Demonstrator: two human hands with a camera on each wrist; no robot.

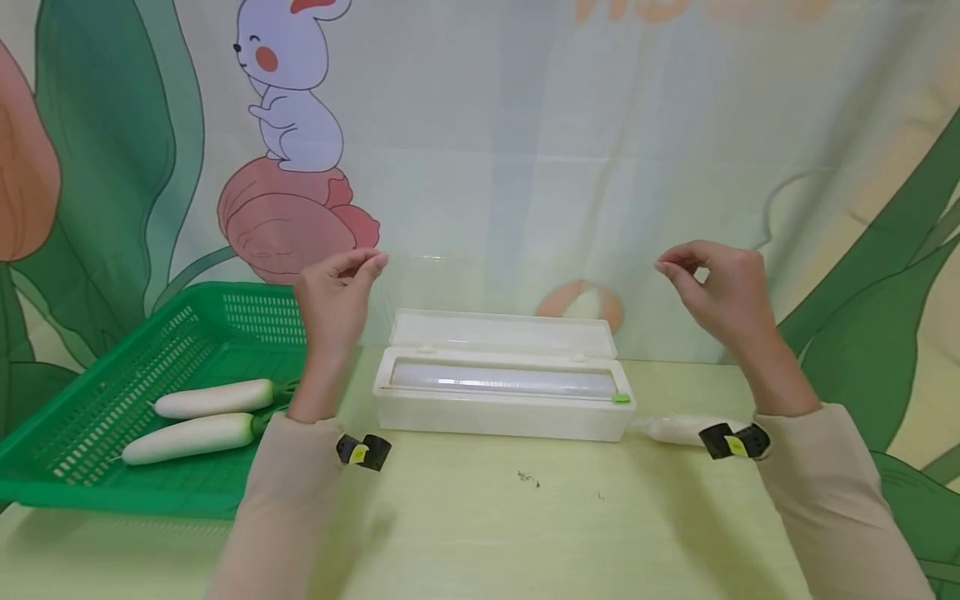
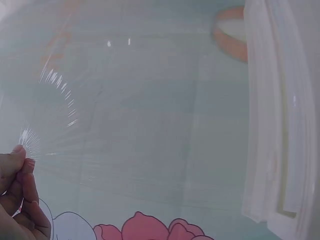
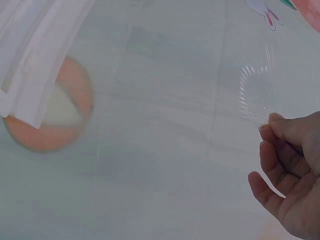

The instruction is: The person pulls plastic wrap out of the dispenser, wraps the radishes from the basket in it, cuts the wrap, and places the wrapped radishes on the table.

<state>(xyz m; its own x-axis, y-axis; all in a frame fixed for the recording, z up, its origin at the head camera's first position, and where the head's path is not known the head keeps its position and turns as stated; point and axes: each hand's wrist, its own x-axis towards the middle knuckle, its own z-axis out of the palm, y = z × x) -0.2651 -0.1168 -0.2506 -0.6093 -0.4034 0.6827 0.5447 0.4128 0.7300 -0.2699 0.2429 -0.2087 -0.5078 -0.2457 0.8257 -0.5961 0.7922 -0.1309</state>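
A clear sheet of plastic wrap (image 2: 135, 120) is stretched between the two raised hands, with shiny creases fanning out from the pinched corners. My left hand (image 1: 335, 296) pinches one corner between thumb and fingertips, above the dispenser's left end. On the other side my right hand (image 1: 723, 287) pinches the opposite corner, its other fingers loosely bent in the right wrist view. Below and between them stands a white cling wrap dispenser (image 1: 502, 421), its lid (image 1: 502, 333) raised. Inside lies the roll (image 1: 502, 379), and a green slider (image 1: 621, 398) sits at the right end of its front edge.
At the left is a green plastic basket (image 1: 150, 496) holding two white radishes (image 1: 187, 439) with green tops. A whitish wrapped item (image 1: 678, 429) lies right of the dispenser, partly behind the right wrist. A printed curtain (image 1: 480, 150) hangs behind the table (image 1: 555, 533).
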